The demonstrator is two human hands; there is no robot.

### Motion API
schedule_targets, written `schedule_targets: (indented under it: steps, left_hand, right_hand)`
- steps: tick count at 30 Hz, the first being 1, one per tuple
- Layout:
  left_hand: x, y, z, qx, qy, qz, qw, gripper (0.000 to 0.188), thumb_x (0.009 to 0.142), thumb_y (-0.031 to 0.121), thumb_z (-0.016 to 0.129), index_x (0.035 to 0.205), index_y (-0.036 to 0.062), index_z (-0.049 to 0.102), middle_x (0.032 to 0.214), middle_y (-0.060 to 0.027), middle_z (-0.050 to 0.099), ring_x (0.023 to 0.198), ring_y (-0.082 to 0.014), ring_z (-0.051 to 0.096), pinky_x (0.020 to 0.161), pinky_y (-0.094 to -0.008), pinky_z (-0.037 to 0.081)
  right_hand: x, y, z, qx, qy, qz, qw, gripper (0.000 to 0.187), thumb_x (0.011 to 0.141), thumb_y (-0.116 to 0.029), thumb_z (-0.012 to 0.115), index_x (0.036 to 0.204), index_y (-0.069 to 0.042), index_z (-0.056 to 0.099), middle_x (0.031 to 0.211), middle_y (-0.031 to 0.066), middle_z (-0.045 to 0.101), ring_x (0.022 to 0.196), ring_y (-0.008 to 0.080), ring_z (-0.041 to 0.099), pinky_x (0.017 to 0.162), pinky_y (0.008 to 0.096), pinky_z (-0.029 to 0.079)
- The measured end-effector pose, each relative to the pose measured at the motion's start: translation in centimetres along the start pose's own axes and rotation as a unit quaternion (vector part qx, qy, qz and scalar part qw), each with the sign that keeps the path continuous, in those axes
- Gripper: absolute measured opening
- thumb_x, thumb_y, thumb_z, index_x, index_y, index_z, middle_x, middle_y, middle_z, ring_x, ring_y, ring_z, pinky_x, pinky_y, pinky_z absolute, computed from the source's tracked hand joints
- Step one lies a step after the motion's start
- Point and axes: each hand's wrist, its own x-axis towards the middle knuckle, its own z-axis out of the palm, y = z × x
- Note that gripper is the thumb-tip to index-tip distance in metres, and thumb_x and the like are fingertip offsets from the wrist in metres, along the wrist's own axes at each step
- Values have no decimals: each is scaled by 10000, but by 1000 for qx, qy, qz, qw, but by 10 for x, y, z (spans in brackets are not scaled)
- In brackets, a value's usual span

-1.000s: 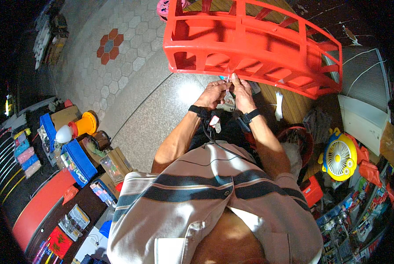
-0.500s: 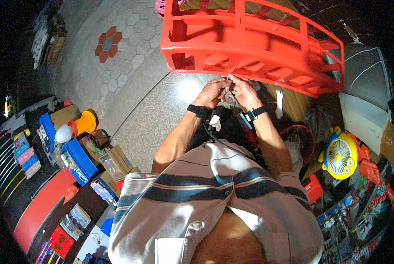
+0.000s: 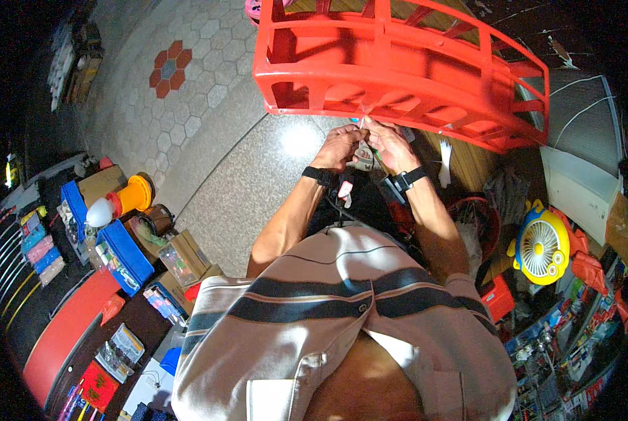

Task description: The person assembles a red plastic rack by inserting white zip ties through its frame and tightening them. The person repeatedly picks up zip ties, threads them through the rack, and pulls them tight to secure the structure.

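My left hand [image 3: 338, 147] and my right hand [image 3: 391, 145] meet just below the near edge of a red plastic rack [image 3: 391, 98] with open slots. Both are closed, with fingertips pinched together around a thin white strip [image 3: 362, 122], which reaches up to the rack's edge. Its exact kind is too small to make out. Below my right fingers shows a narrow greenish piece, also unclear. A small pale tag [image 3: 345, 189] hangs beneath my wrists. Each wrist wears a black band.
To the right, a bundle of thin white strips [image 3: 445, 163] lies on the brown wooden surface [image 3: 472, 165]. Beyond stand a red basket [image 3: 493, 221] and a yellow and blue toy-shaped fan [image 3: 538, 245]. Blue bins [image 3: 124, 256] and boxes crowd the left.
My hands stay at the rack's edge, with fingers shifting slightly around the strip. The greenish piece under my right hand shows more plainly, and the pale tag has swung a little.
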Motion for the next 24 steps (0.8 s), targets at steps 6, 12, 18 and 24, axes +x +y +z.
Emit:
schedule_targets:
  steps: [6,12,18,24]
  left_hand:
    - [2,-4,3,54,24,30,998,94,866,126,606,785,79,605,581,27,464,461,-97,437,435,-267,413]
    - [1,-1,-3,103,-10,39,994,93,864,181,593,813,109,622,650,47,519,543,-70,439,460,-260,401]
    - [-4,2,2,85,-3,34,996,75,867,156,583,843,103,630,727,24,586,591,-68,481,462,-249,415]
    - [-4,8,0,37,-17,6,999,150,903,127,580,994,44,665,718,10,587,504,-95,481,460,-251,439]
  right_hand:
    - [-3,3,6,-38,-38,-35,998,171,925,-152,620,1022,-26,685,1008,38,687,899,122,615,790,267,479]
    - [0,10,10,-28,-13,-51,998,163,903,-135,631,1012,-22,677,963,33,682,858,118,600,776,268,456]
    - [-4,7,19,-6,29,-34,999,143,884,-127,650,984,-27,672,954,54,692,830,146,627,758,269,476]
    - [-9,-9,18,44,20,45,998,266,900,-290,654,1009,-48,638,940,65,677,850,182,635,814,340,496]
